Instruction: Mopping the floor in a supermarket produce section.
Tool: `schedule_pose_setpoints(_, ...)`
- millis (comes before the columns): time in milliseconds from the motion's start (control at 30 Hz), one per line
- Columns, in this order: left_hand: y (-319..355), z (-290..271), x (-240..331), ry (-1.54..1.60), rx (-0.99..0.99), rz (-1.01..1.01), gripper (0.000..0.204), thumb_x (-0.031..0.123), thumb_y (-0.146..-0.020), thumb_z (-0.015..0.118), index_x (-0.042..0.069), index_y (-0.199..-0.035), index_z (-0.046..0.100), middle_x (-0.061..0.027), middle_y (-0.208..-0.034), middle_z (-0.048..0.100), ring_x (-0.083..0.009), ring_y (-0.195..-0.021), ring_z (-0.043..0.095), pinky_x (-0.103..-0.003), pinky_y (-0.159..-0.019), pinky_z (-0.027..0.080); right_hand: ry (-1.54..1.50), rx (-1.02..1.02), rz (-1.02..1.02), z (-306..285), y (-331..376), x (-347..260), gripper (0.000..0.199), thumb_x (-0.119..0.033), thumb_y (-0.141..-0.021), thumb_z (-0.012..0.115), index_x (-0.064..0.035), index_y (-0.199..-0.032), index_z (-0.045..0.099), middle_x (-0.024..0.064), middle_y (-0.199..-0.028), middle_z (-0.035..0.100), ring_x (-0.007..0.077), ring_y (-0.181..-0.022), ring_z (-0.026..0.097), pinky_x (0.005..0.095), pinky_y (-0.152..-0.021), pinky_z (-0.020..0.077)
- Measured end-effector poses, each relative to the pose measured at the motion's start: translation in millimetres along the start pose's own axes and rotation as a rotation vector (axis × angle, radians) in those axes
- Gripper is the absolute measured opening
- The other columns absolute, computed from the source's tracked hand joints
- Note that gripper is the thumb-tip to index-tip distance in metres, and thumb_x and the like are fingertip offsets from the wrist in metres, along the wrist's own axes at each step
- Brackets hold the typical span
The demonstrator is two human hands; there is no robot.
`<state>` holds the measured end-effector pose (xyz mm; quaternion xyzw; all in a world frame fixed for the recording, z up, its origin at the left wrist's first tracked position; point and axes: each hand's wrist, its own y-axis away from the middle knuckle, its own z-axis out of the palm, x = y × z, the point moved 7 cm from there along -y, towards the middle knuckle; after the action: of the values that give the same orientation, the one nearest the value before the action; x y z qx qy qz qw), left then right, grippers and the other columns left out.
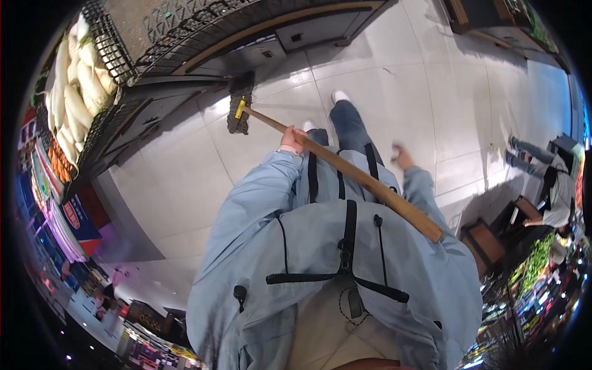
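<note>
A mop is in my left hand, whose fingers wrap round its long wooden handle. The handle slants across the front of my light blue jacket, its thick end at my right side. At the other end, a yellow clamp joins it to a dark, wet-looking mop head on the tiled floor, beside the base of a display stand. My right hand hangs away from the handle by my right leg. It is blurred, and its fingers cannot be made out clearly.
White radishes and carrots fill a black-rimmed stand at the left. A dark display counter runs along the far side. Another stand is at the far right. A person is at the right, near brown boxes.
</note>
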<state>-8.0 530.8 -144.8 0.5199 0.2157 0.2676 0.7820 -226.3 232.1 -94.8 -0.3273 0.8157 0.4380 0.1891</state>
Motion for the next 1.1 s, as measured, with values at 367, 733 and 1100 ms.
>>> schedule_pose_setpoints(367, 17, -28, 20, 0.136, 0.003, -0.050, 0.019, 0.014, -0.076, 0.049, 0.008, -0.062, 0.039, -0.0015, -0.051, 0.040, -0.0137, -0.048, 0.043, -0.026, -0.048, 0.041, -0.153, -0.116, 0.267, 51, 140, -54, 0.017, -0.018, -0.064, 0.062, -0.0023, -0.071, 0.062, 0.0048, -0.062, 0.060, 0.0143, -0.056, 0.055, 0.0288, -0.055, 0.0446)
schedule_pose_setpoints(733, -8, -20, -32, -0.141, 0.185, 0.057, 0.013, 0.009, -0.076, 0.047, 0.007, -0.071, 0.036, -0.0016, -0.053, 0.038, -0.0125, -0.043, 0.038, -0.024, -0.041, 0.038, -1.094, -0.526, -0.610, -73, 127, -261, 0.049, -0.041, -0.079, 0.033, 0.0003, -0.075, 0.059, 0.0116, -0.069, 0.056, 0.0283, -0.080, 0.052, 0.0433, -0.096, 0.0189)
schedule_pose_setpoints(1100, -13, 8, -36, -0.100, 0.048, -0.148, 0.015, 0.006, -0.075, 0.043, 0.008, -0.063, 0.035, -0.0010, -0.050, 0.036, -0.0124, -0.044, 0.038, -0.023, -0.042, 0.037, -1.045, -0.383, -0.976, -76, 157, -283, 0.039, -0.028, -0.075, 0.026, -0.0096, -0.042, 0.037, 0.0063, -0.042, 0.043, 0.0203, -0.043, 0.043, 0.0301, -0.064, 0.0339)
